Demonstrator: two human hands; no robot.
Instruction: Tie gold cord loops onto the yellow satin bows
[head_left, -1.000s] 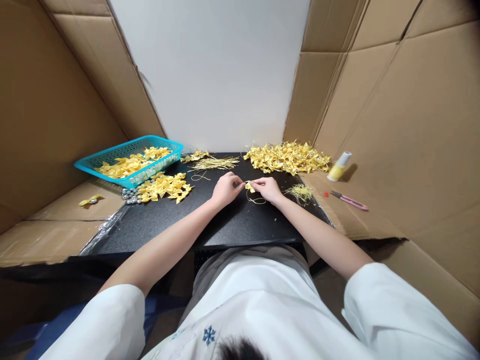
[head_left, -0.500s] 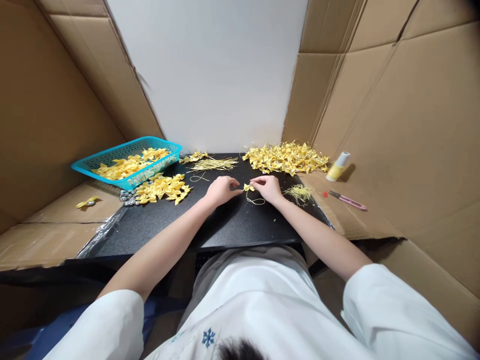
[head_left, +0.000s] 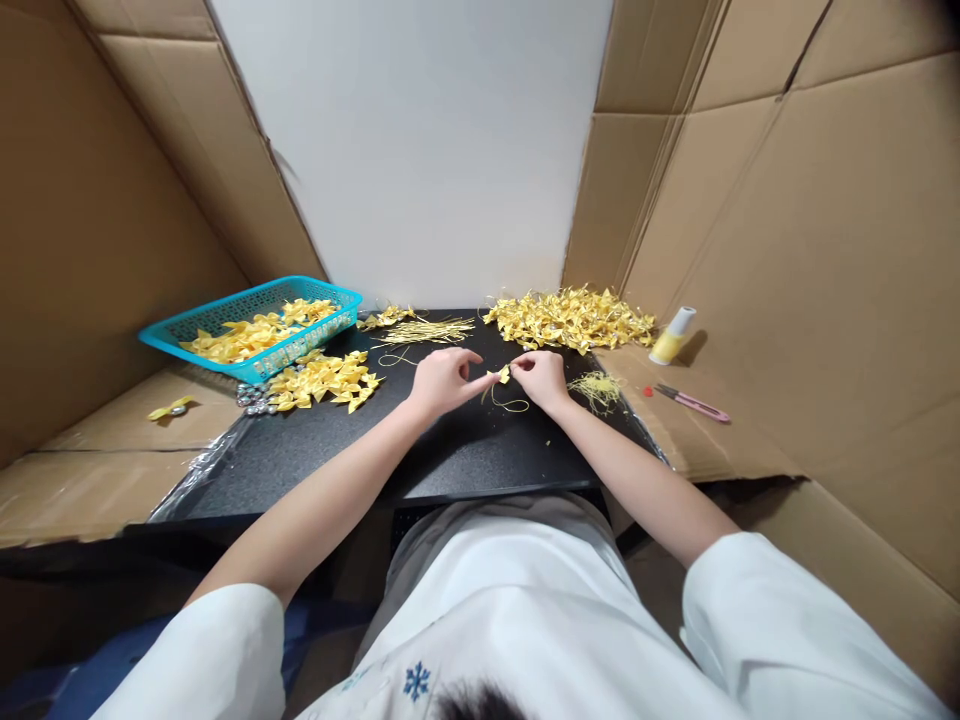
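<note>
Between my hands, above the black tabletop (head_left: 450,450), is a small yellow bow (head_left: 503,374) with a thin yellow cord looping below it. My right hand (head_left: 538,378) pinches the bow at its right side. My left hand (head_left: 446,381) has its thumb stretched out to the bow's left edge, with the index finger raised apart from the thumb. Cut yellow cord bits (head_left: 597,390) lie just right of my right hand. A bundle of yellow cords (head_left: 431,331) lies behind my left hand.
A teal basket (head_left: 262,368) of yellow bows stands at the left, with loose bows (head_left: 326,380) and silvery beads (head_left: 255,398) before it. A large bow pile (head_left: 574,318) lies at the back right. Farther right are a thread spool (head_left: 673,336) and pink-handled snips (head_left: 701,405). Cardboard walls enclose the sides.
My left thumb has moved right and now reaches the bow. The bow and my right fingertips have shifted slightly right, and the bow's angle has changed.
</note>
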